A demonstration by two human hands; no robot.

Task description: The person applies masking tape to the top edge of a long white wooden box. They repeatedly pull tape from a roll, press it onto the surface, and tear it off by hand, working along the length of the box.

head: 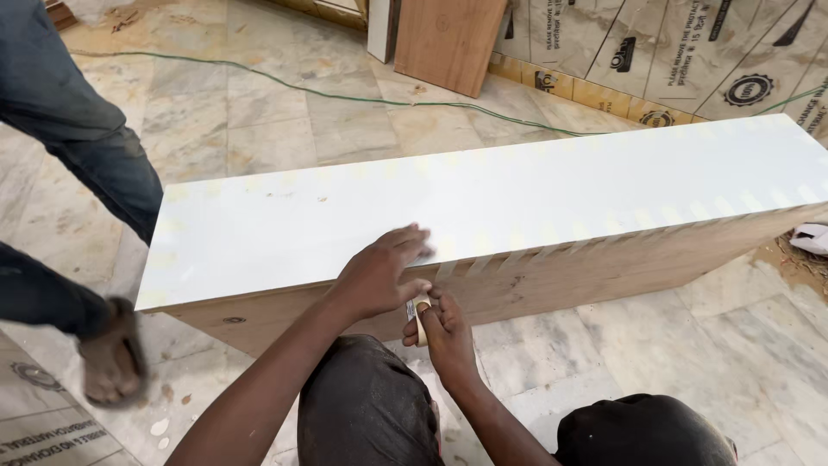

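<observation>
A long wooden box with a glossy white top panel [535, 194] lies on the marble floor. Short strips of masking tape [552, 246] run from the white top over its near edge onto the plywood side [604, 276]. My left hand [379, 272] lies flat on the near edge of the white top, fingers spread and pressing on a strip. Just below it, against the plywood side, my right hand [440, 332] grips a small roll of masking tape [420, 315]. My knees in dark trousers show at the bottom.
Another person in jeans [78, 129] stands at the left, one sandalled foot [112, 354] near the box's left end. A green cable [345, 95] crosses the floor behind. Boards and film-covered sheets [655, 60] lean at the back. A white scrap [811, 237] lies at right.
</observation>
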